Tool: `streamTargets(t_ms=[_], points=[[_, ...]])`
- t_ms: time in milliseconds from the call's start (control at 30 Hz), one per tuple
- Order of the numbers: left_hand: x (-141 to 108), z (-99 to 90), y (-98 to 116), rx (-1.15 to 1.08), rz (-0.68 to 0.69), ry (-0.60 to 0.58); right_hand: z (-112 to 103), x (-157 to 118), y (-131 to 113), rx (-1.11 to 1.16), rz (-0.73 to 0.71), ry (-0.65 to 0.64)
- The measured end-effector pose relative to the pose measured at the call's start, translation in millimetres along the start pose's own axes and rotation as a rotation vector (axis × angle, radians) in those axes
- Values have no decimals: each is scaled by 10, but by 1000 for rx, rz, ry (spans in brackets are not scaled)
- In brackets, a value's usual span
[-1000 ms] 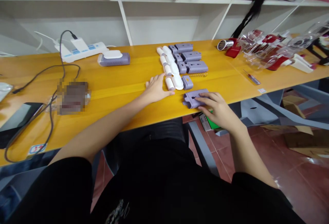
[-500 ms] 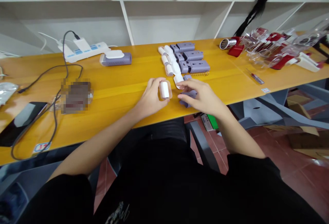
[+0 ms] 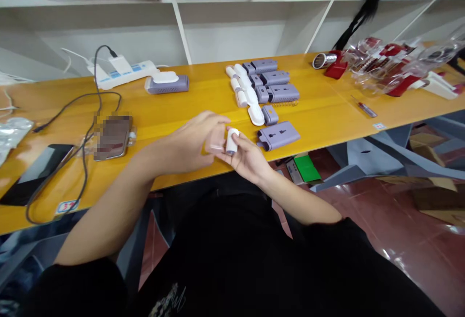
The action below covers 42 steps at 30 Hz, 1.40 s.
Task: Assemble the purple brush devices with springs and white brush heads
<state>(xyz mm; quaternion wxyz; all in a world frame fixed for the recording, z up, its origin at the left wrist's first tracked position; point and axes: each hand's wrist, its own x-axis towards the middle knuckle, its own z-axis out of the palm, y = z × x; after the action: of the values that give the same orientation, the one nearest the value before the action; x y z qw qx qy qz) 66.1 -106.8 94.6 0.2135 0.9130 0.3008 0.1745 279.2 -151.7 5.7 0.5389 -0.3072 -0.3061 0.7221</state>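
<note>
My left hand (image 3: pixel 187 142) is closed on a clear plastic cover (image 3: pixel 216 138), its fingers partly hidden behind it. My right hand (image 3: pixel 250 161) grips a small white cylinder (image 3: pixel 232 141) just beside the cover; I cannot tell whether the two pieces touch. To the right of that hand lies a lavender plastic housing (image 3: pixel 279 135) with two dark slots. Beyond it sit a small lavender block (image 3: pixel 269 114) and a white oval piece (image 3: pixel 256 115).
Similar lavender housings (image 3: pixel 283 93) and white pieces (image 3: pixel 240 98) lie in rows behind. At left are a power strip (image 3: pixel 127 74), cables, a phone (image 3: pixel 38 174) and a lavender device (image 3: pixel 169 84). A screwdriver (image 3: pixel 365 107) and red-and-clear graters (image 3: pixel 392 72) lie at right.
The white cylinder has left the clear cover and is now in my right hand, which has moved left from the lavender parts. My left hand has turned, still holding the cover.
</note>
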Motion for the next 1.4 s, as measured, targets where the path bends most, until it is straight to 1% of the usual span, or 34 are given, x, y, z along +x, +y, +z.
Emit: streamTargets(t_ms=[67, 100, 167, 233, 267, 333, 400, 433, 500, 567, 600, 667, 700, 767, 900, 967, 1067, 1167, 1233, 1267, 1333, 1400], points=[[-49, 5, -81, 13, -46, 46, -105, -55, -83, -55, -54, -8], [-65, 41, -142, 19, -77, 63, -162, -100, -164, -133, -94, -19], [-81, 165, -290, 23, -160, 64, -278, -218, -386, -370, -201, -36], [-87, 318, -454, -1, -261, 27, -397, -348, -651, -695, -314, -18], [-91, 390, -531, -10, -287, 30, -458, -407, -783, -890, -371, 11], [-107, 498, -662, -14, -303, 14, -577, -492, -1019, -1301, -420, 59], [-130, 554, -749, -7, -301, 0, -680, -518, -1208, -1625, -366, 46], [-142, 567, -776, -6, -296, -10, -717, -508, -1284, -1747, -302, 34], [-165, 581, -806, -9, -284, -23, -748, -448, -1410, -1935, -126, 5], [-184, 594, -817, -24, -258, -22, -715, -354, -1500, -2092, 52, -35], [-192, 604, -818, -31, -245, -3, -678, -302, -1532, -2166, 122, -60], [-209, 629, -807, -37, -216, 55, -581, -203, -1571, -2295, 203, -104], [-217, 641, -793, -34, -200, 82, -532, -161, -1581, -2342, 215, -118], [-234, 659, -743, -14, -175, 121, -455, -101, -1588, -2386, 221, -145], [-262, 675, -571, 45, -149, 155, -380, -53, -1537, -2336, 179, -199], [-256, 686, -471, 72, -128, 153, -325, -35, -1458, -2325, 127, -226], [-204, 713, -332, 117, -96, 143, -188, 21, -1277, -2328, 51, -255], [-102, 735, -218, 186, -88, 168, -86, 78, -1135, -2237, -36, -229], [-12, 741, -154, 227, -81, 179, -105, 73, -1122, -2089, -111, -199], [42, 742, -124, 241, -69, 171, -147, 50, -1140, -1999, -155, -187], [172, 750, -74, 255, -29, 134, -289, -33, -1201, -1829, -242, -167], [340, 780, -46, 261, 16, 92, -482, -151, -1255, -1708, -302, -137]])
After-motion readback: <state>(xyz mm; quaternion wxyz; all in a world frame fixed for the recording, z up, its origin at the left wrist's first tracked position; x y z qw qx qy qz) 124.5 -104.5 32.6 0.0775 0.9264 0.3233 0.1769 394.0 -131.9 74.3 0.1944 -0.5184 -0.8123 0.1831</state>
